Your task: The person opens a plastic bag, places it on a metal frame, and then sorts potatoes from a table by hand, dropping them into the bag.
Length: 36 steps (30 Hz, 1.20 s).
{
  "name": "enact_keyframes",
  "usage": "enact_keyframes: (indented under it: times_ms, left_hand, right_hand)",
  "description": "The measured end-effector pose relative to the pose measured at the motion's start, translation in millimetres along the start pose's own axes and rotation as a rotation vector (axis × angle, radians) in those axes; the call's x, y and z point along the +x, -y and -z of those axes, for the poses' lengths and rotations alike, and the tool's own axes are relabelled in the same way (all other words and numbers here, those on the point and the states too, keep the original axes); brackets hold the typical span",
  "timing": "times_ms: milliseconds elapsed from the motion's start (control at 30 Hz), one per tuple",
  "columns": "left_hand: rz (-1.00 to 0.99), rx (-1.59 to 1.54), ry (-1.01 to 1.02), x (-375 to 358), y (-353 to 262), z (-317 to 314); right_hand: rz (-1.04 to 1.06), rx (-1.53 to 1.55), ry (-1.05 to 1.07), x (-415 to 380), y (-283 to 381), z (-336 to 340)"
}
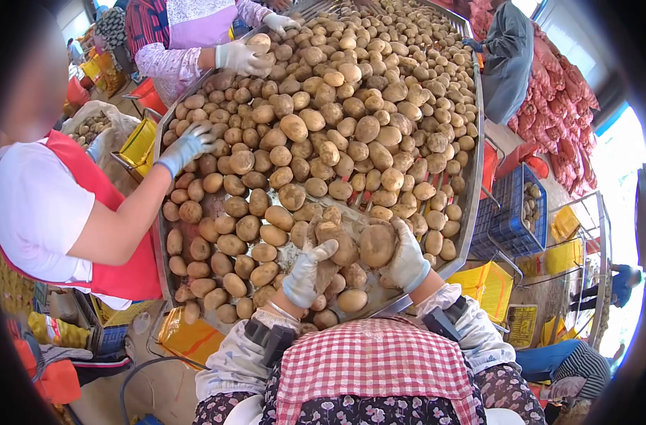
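Both my hands wear pale work gloves and are over the near end of a metal sorting table heaped with potatoes. My left hand (307, 275) is closed around a dirt-covered potato (343, 249), its thumb lying along the near side. Some of its fingers are hidden behind the potato. Between the thumb and fingers of my right hand (406, 261) is a large round brown potato (377, 245), close beside the left one. Loose potatoes lie below my hands, among them a smooth oval potato (351, 301).
A metal rim (472, 205) edges the table. At the left, a co-worker's gloved hand (188, 147) touches potatoes; farther up, another co-worker's glove (244, 57) holds one. Blue crates (511, 212), a yellow bag (484, 289) and stacked red net sacks (553, 106) stand at right.
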<state>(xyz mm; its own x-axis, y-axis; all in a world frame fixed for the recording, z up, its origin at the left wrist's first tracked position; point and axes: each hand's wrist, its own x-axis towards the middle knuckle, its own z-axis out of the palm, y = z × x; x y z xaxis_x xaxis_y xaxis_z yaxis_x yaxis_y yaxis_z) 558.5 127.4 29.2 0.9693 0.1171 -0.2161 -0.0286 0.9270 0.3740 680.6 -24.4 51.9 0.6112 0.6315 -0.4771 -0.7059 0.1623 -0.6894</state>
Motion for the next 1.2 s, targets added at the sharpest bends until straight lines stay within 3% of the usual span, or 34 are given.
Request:
enact_keyframes:
  times_ms: [133,200,267,333,400,500,600,667,800,900,967,1100,1167,1200]
  left_hand:
    - [-0.047,0.115,0.004,-1.7,-0.3,3.8]
    - [-0.048,0.111,0.04,0.2,3.1,9.1]
    - [-0.224,0.382,0.04,2.7,9.4,8.1]
    - [-0.232,0.436,-0.006,2.5,9.7,3.8]
    - [-0.24,0.488,-0.052,4.3,12.4,2.6]
    - [-0.278,0.442,-0.007,8.4,12.9,4.9]
    - [-0.196,0.37,-0.052,7.0,11.5,1.0]
    - [-0.096,0.105,-0.05,6.8,12.1,5.0]
    - [0.048,-0.137,0.024,4.6,20.3,38.3]
    - [-0.004,0.034,0.185,-13.3,8.8,-2.0]
    - [0.065,0.332,-0.005,-18.6,6.4,-23.0]
    - [0.064,0.317,-0.058,-12.0,24.6,-13.0]
    - [-0.092,0.76,0.006,0.5,36.4,-7.8]
    - [-0.027,0.809,-0.078,-0.7,43.9,-4.3]
  right_hand:
    - [-0.103,0.179,0.106,-5.9,-1.4,4.2]
    - [0.014,0.032,0.24,-15.6,7.3,-5.4]
    - [0.094,-0.147,0.223,-20.9,10.1,-13.2]
    - [0.232,-0.423,0.216,-27.5,13.9,-23.2]
    - [0.241,-0.433,0.185,-29.4,13.6,-23.3]
    - [0.227,-0.35,0.151,-31.8,12.7,-21.4]
    - [0.185,-0.261,0.106,-31.0,5.9,-16.0]
    - [0.261,-0.191,0.097,-24.3,-2.0,-6.8]
    - [0.272,-0.126,0.003,-16.8,-7.7,6.3]
    - [0.345,-0.273,-0.122,-16.7,-3.8,1.2]
    - [0.406,-0.395,-0.196,-7.8,-3.6,5.3]
    - [0.46,-0.501,-0.144,2.7,-0.8,13.1]
    - [0.472,-0.874,-0.067,-11.4,12.6,5.3]
    - [0.562,-0.934,-0.04,0.6,4.6,18.9]
